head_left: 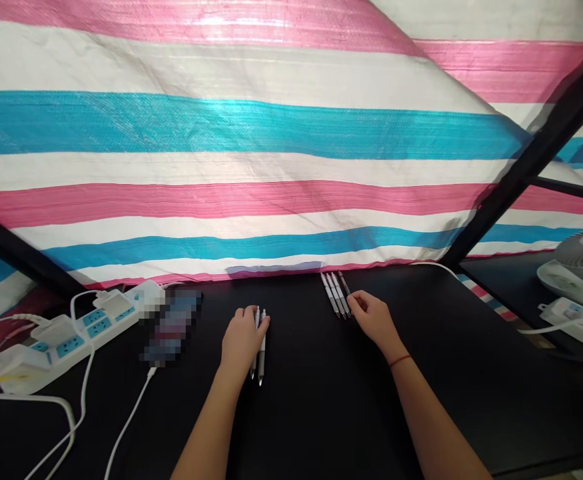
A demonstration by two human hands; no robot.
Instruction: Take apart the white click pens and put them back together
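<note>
A white power strip lies on a black desk, where a person's left hand holds two pens between thumb and fingers. Farther right, four pens sit side by side, the right hand pinched narrow at the last, its hold unclear.

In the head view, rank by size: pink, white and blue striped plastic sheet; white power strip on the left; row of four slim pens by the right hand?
1. Striped sheet
2. Power strip
3. Row of pens

No legible text, labels, brands, numbers or signs anywhere in view.
</note>
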